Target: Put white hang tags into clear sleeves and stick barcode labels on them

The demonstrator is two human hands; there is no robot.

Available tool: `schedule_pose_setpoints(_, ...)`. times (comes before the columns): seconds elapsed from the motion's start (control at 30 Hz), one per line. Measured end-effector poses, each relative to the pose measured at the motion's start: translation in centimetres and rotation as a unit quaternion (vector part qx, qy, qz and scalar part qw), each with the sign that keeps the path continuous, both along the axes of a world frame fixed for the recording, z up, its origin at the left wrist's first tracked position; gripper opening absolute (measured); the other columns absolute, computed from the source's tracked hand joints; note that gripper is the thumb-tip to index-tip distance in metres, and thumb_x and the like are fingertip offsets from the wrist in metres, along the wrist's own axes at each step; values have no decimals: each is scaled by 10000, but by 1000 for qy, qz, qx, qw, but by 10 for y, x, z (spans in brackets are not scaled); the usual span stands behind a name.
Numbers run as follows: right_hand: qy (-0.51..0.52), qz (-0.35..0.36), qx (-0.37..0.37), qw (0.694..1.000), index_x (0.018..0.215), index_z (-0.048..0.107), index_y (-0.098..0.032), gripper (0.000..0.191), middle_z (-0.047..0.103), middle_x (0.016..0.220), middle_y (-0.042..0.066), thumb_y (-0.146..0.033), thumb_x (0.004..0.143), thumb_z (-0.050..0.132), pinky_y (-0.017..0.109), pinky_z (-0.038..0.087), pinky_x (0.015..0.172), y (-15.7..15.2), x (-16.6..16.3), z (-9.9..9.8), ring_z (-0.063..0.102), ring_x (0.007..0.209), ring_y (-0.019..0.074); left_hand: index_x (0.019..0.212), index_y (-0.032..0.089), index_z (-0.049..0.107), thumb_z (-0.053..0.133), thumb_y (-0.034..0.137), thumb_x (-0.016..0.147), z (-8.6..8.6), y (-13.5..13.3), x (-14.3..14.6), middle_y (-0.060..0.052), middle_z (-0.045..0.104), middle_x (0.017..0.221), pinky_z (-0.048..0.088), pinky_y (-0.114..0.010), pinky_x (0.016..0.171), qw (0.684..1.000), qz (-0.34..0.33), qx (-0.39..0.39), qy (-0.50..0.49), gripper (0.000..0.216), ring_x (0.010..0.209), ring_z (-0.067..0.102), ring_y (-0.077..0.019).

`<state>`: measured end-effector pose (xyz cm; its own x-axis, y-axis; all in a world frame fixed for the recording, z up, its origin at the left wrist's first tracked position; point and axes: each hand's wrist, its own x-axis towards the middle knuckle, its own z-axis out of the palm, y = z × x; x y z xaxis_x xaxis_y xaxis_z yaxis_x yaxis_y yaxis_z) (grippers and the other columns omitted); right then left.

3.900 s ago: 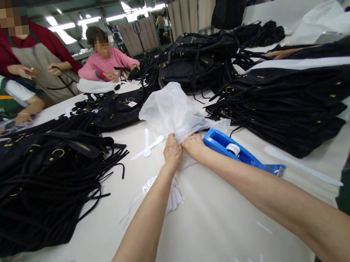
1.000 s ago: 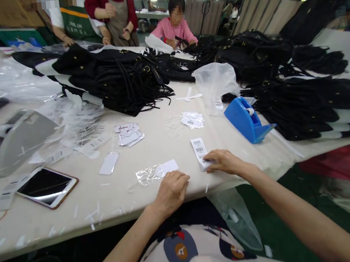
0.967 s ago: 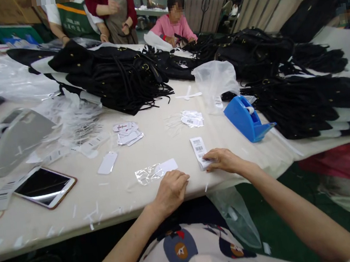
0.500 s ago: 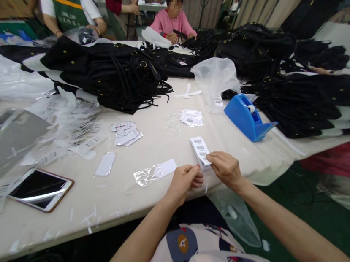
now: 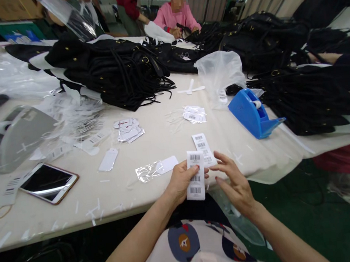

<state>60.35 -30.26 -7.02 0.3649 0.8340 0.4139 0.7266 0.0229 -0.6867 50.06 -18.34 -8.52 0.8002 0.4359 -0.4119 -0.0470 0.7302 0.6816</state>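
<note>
Barcode label strip (image 5: 195, 175) pinched in left hand (image 5: 181, 182); right hand (image 5: 234, 181) open beside it.

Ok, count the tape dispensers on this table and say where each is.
2. A blue plastic tape dispenser stands right of centre beside the clear plastic bag; a grey plastic tape dispenser sits far left. More may hide under the black bags.

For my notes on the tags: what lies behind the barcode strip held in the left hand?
A second barcode strip lies on the table; its near end is partly covered by the held strip.
</note>
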Motion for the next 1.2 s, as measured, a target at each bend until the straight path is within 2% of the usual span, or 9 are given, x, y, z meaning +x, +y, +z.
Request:
schedule_pose_setpoints(0.07,43,-11,-4,999,1083,548,-188,269,449,1256,113,-198,821,491,426,351,981,9,4,1,411,1180,217,887,130,612,713,318,610,1,-5,-3,-47,655,722,454,-237,578,1000,-21,15,-17,349,583,590,-130)
schedule_pose_setpoints(0.13,72,10,-17,997,1088,551,-185,277,516,1170,101,-238,817,529,390,375,961,17,5,-3,474,1107,198,844,132,625,705,319,622,2,-10,-4,-22,643,695,420,-201,553,999,-23,37,-18,301,565,566,-104)
schedule_pose_setpoints(0.23,118,26,-32,992,1050,571,-178,250,587,1043,79,-265,818,536,344,430,888,22,2,-8,543,990,179,769,128,639,698,311,619,2,-11,-7,-3,624,639,391,-191,521,997,-7,69,15,244,528,535,-91)
schedule_pose_setpoints(0.4,190,29,-77,978,986,619,-176,226,640,955,59,-304,832,515,305,466,813,19,-7,-6,587,904,176,618,127,599,700,320,577,-1,-5,-13,27,562,540,342,-181,463,988,16,132,79,221,467,474,-76)
schedule_pose_setpoints(0.5,221,30,-103,969,966,642,-183,231,659,922,47,-317,835,508,294,479,776,17,-9,-4,605,855,176,568,128,563,678,348,588,-4,-4,-13,42,502,499,304,-175,444,977,5,186,105,249,451,424,-65)
schedule_pose_setpoints(0.73,230,23,-110,967,848,667,-178,220,666,811,26,-330,833,510,260,468,711,17,-7,-7,600,757,160,503,141,458,613,407,639,-3,-5,-14,62,358,461,222,-174,414,946,-23,286,150,337,439,298,-47)
schedule_pose_setpoints(0.9,245,-6,-120,962,796,663,-165,251,635,723,14,-352,831,500,241,443,638,18,-9,-8,565,678,148,514,146,449,586,403,666,-4,-5,-15,58,352,485,231,-179,430,933,-39,323,157,329,469,305,-58)
schedule_pose_setpoints(1.03,314,-38,-126,940,744,666,-153,268,612,674,5,-376,807,531,236,418,609,19,-9,-9,537,644,143,520,151,424,572,386,682,-6,-5,-14,57,347,497,239,-182,443,930,-53,334,146,321,484,305,-61)
schedule_pose_setpoints(1.2,426,-66,-106,896,659,652,-145,263,591,622,-2,-383,754,593,245,402,604,21,-8,-15,513,615,141,524,152,411,558,369,690,-9,-6,-11,57,340,505,245,-185,454,925,-71,349,134,310,493,312,-63)
